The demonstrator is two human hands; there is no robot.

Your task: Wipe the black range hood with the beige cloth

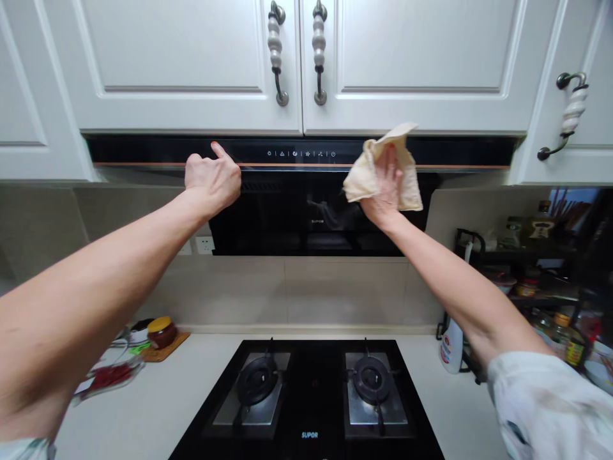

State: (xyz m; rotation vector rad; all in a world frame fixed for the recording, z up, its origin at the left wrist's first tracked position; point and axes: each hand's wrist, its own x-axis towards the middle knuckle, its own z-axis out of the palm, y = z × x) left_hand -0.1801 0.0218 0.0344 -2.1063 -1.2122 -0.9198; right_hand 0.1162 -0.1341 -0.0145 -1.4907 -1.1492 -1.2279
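Observation:
My right hand point(387, 185) presses a cream-coloured cloth point(407, 169) against the right part of the range hood's black front strip point(460, 152). The cloth bunches around the fingers, and one corner sticks up to the cabinet bottom. At the left part of the same strip is my left hand point(213, 179), closed with the thumb raised; its curled fingers face away, so what they hold, if anything, is hidden. Between the hands, a row of touch icons point(301, 154) shows on the strip. Below hangs the hood's glossy black panel point(268, 217).
White cabinets point(182, 51) with beaded handles point(274, 48) sit directly above. A black gas stove point(311, 399) is set into the white counter point(143, 415). On the left stands a yellow-lidded jar point(161, 332). At right are a spray bottle point(451, 348) and a crowded dark rack point(541, 255).

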